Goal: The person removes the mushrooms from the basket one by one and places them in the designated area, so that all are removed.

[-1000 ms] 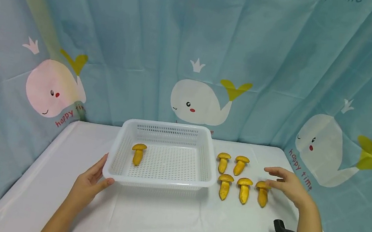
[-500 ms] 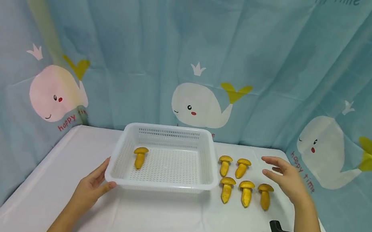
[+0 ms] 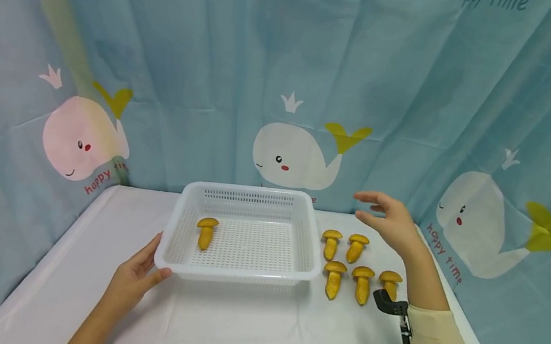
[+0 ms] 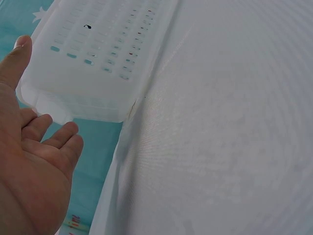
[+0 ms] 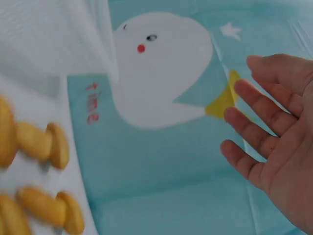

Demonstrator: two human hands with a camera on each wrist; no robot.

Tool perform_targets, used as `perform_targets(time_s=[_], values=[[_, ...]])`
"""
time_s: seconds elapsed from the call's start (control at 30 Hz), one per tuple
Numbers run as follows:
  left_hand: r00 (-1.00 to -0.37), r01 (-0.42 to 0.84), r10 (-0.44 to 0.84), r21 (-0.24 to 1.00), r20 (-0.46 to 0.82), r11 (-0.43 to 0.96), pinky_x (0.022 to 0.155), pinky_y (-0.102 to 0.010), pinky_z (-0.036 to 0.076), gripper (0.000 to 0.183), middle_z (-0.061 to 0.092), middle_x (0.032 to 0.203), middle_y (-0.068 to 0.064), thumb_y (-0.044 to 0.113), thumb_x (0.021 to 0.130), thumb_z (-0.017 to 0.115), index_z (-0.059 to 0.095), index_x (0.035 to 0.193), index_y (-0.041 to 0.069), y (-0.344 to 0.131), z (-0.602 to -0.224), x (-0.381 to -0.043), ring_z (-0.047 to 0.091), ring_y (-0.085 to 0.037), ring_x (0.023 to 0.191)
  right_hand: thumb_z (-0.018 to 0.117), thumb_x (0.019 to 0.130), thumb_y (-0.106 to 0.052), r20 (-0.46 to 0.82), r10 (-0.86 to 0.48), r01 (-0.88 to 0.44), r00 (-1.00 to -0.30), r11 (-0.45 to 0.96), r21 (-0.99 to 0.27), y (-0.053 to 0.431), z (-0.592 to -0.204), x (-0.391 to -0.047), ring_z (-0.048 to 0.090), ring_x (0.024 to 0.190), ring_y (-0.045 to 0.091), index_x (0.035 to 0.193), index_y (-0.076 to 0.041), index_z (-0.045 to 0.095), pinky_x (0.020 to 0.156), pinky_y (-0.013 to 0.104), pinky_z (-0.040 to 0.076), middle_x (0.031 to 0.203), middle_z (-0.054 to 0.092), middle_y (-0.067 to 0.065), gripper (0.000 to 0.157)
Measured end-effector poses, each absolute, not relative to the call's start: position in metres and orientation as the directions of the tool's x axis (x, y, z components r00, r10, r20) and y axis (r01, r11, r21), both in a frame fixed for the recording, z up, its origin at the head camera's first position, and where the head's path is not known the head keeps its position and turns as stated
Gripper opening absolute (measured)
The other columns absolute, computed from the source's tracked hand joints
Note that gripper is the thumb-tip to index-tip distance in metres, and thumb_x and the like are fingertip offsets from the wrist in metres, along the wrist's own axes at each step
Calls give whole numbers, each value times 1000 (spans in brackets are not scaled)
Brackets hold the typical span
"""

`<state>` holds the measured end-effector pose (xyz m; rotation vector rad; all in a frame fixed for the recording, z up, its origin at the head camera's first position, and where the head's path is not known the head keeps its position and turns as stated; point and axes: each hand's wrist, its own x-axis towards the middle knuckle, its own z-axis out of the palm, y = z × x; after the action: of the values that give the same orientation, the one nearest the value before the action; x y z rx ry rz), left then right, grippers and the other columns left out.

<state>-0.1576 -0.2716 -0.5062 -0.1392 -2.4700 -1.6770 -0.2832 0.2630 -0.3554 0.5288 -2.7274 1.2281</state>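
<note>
A white perforated plastic basket [image 3: 232, 275] lies on the table, with one yellow-brown mushroom [image 3: 206, 234] inside at its left. My left hand [image 3: 132, 282] holds the basket's near left corner, thumb at the front rim and fingers along the left side. In the left wrist view the thumb and fingers straddle the basket wall [image 4: 73, 88]. My right hand [image 3: 390, 223] hovers beyond the mushrooms on the right, fingers apart and holding nothing. The right wrist view shows its palm [image 5: 288, 171] with loosely bent fingers and nothing in them.
Right of the basket, several mushrooms lie in two rows, such as one in the back row [image 3: 356, 248] and one in the front row [image 3: 362, 285]. The rightmost front one [image 3: 390, 281] is partly covered by the black wrist mount [image 3: 390, 304]. A blue whale-print curtain [image 3: 216, 66] encloses the white table [image 3: 228, 333].
My right hand has drawn off the rightmost front mushroom, rising and moving left and away over the back of the table. The left hand stays at the basket corner.
</note>
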Motion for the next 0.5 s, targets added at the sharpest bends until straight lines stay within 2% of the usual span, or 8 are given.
perform_targets(time_s=[0.23,0.5], values=[[-978,198,1,917,211,346,103,-8,39,84,25,169,-2,13,94,75,29,163,27,-273,-511,-161,29,-7,150,72,98,-29,269,-312,-406,-911,575,-710,211,-325,-317,52,131,30,137,-20,64,109,53,46,141,62,3,41],[-985,160,-7,917,175,366,103,-10,41,86,26,169,0,18,94,76,27,163,30,-274,-510,-159,31,-14,151,72,97,-20,319,-381,-486,-868,515,-706,147,-321,-348,55,130,27,133,-14,66,110,47,45,135,66,4,37]])
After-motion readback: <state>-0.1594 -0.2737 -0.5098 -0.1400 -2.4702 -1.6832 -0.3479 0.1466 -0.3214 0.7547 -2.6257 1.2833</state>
